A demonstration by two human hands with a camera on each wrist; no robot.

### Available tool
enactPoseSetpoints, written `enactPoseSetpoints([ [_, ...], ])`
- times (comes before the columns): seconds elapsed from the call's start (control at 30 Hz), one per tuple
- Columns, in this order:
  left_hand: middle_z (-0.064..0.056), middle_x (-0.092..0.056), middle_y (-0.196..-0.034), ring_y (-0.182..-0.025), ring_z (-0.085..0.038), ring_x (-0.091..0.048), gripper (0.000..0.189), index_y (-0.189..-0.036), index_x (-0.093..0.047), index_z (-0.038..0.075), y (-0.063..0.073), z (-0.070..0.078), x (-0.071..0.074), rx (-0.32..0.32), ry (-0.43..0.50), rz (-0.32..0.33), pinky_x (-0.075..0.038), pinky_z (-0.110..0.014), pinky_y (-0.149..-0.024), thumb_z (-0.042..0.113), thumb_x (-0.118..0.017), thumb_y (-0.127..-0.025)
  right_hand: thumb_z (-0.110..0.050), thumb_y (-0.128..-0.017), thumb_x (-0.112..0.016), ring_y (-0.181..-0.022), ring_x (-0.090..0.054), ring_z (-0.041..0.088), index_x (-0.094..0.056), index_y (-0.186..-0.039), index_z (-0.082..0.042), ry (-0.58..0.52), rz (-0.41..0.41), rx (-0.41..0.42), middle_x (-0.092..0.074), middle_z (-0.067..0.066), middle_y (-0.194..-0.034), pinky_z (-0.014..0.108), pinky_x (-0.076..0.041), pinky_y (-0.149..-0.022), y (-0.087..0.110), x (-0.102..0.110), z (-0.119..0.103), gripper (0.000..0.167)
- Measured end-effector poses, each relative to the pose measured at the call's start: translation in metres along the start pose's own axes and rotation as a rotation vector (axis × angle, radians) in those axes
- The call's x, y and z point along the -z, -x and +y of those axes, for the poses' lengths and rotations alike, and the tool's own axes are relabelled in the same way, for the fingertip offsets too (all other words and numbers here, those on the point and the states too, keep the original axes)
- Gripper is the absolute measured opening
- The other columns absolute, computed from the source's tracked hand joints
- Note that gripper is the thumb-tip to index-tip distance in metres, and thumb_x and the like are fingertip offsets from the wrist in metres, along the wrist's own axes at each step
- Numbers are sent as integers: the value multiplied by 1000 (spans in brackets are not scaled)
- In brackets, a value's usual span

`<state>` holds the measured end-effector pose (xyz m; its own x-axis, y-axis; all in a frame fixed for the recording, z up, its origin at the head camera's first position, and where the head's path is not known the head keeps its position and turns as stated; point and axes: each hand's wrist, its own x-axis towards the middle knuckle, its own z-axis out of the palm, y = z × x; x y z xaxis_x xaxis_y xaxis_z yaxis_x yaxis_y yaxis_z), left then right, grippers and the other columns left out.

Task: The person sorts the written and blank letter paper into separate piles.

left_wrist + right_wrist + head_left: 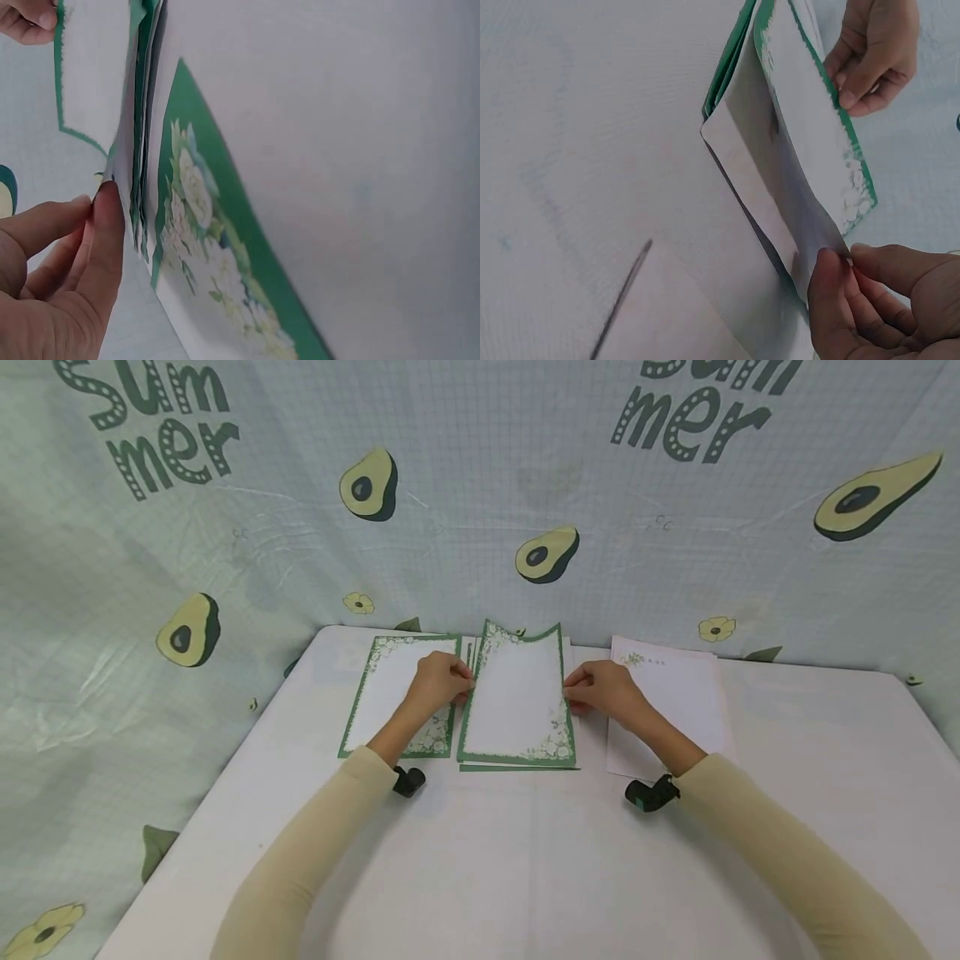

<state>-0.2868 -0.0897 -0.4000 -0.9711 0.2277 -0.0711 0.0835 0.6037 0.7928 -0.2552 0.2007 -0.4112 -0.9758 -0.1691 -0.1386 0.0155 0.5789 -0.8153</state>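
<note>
Between both hands is a green-bordered sheet of paper (517, 702) with white flowers in its corners, its top edge bowed and lifted. My left hand (438, 683) pinches its left edge between thumb and fingers. On the opposite edge, my right hand (603, 689) pinches the paper the same way; the right wrist view shows thumb and fingertips meeting at that edge (847, 255). Beneath the lifted sheet lie more green-edged sheets (517, 768), mostly covered. Another green-bordered sheet (397, 693) lies flat at the left, partly under my left forearm.
A pale sheet (667, 693) with a small floral print lies to the right, partly under the right hand and wrist. All the papers lie on a white-covered table (480, 860). Behind it hangs an avocado-printed cloth (465, 527).
</note>
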Motion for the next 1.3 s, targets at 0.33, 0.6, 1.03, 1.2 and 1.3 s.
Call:
enactPoseSetpoints([
  [0.33,-21,-75,-101,-74,-21,-74,13,-103,-76,-5,4,-2,-1,32,210,125,-64,-36,-75,2,-73,-93,-14,-97,-71,-77,-75,21,-70,-113,2,36,123,41,-76,13,-96,27,-55,-72,7,-3,0,23],
  [0.6,-21,-75,-102,-75,-19,-74,18,-108,-74,-6,7,-4,-2,34,309,150,-64,-38,-78,4,-73,-94,-14,-97,-71,-80,-76,21,-70,-113,1,8,179,68,-76,15,-99,24,-57,-72,9,-4,4,22],
  [1.03,-23,-71,-112,-79,-20,-75,21,-114,-72,-6,4,-3,-5,147,319,50,-63,-34,-81,4,-71,-96,-15,-98,-68,-86,-73,23,-69,-117,1,23,131,28,-74,16,-105,35,-56,-82,8,-5,7,24],
  [1.2,-23,-70,-112,-72,-13,-72,22,-114,-70,-10,-1,-6,-5,198,326,-5,-63,-29,-77,2,-69,-96,-15,-100,-66,-87,-74,22,-68,-119,3,31,109,-24,-73,18,-108,34,-57,-84,5,-3,9,26],
  [1.3,-24,-69,-111,-74,-14,-71,22,-116,-69,-12,-2,-7,-3,217,360,-27,-63,-29,-78,0,-68,-97,-17,-100,-66,-86,-75,20,-70,-118,3,13,112,-64,-74,18,-108,33,-57,-84,2,-1,10,27],
])
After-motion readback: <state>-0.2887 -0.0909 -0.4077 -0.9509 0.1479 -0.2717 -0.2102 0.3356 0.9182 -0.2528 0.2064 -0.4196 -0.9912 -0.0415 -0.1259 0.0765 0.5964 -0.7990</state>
